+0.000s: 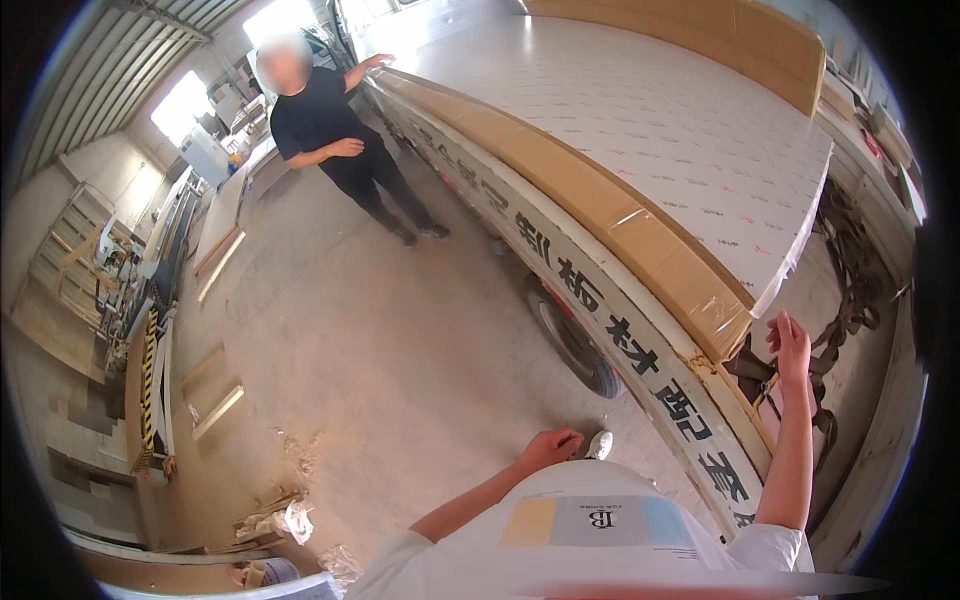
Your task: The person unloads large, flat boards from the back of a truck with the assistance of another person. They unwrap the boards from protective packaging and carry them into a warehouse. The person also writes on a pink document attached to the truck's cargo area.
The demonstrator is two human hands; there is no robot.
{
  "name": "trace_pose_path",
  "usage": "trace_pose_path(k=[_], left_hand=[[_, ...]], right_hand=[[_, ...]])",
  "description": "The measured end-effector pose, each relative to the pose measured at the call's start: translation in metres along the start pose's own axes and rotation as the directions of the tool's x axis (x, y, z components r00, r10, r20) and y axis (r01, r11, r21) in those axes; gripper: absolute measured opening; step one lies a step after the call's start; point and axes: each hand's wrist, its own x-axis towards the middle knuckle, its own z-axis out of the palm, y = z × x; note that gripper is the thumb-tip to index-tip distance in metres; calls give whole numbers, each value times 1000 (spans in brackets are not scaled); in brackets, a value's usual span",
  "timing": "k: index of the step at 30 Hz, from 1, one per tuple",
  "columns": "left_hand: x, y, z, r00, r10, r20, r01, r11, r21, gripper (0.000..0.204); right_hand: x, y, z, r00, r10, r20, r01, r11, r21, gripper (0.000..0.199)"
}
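Observation:
A stack of white sheet panels (640, 140), wrapped along its side in brown cardboard (600, 200), lies on the bed of a flatbed truck. My right hand (790, 345) is raised over the bed, just off the stack's near corner. Its fingers are slightly bent and apart, with nothing visible in them. Beside the truck, in front of my body, my left hand (553, 448) hangs with its fingers curled in, and no object shows in it. Dark chains or straps (840, 260) lie on the bed near my right hand.
Another person (330, 130) in dark clothes stands by the truck's far side, one hand on the stack's edge. The truck's side board (620, 350) and wheel (570, 335) are close on my right. Scraps (285, 520) litter the floor left; machinery (115, 270) lines the wall.

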Motion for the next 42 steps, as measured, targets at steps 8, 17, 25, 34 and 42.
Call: trace_pose_path(k=[8, 17, 25, 34, 42], left_hand=[[42, 55, -20, 947, 316, 64, -320, 945, 71, 23], [126, 295, -17, 514, 843, 156, -845, 467, 262, 14], [264, 395, 23, 396, 677, 621, -841, -4, 541, 30], [363, 400, 53, 98, 386, 917, -843, -458, 283, 63], [368, 393, 56, -62, 444, 894, -847, -498, 189, 60]], right_hand=[[25, 28, -10, 987, -125, 98, 154, 902, -404, 33], [59, 8, 27, 990, 137, 19, -97, 785, -612, 116], [55, 7, 38, 998, 45, -47, -62, 861, -505, 90], [62, 1, 40, 991, 43, -126, -89, 916, -391, 92], [59, 15, 42, 987, -55, -149, 9, 957, -291, 101]])
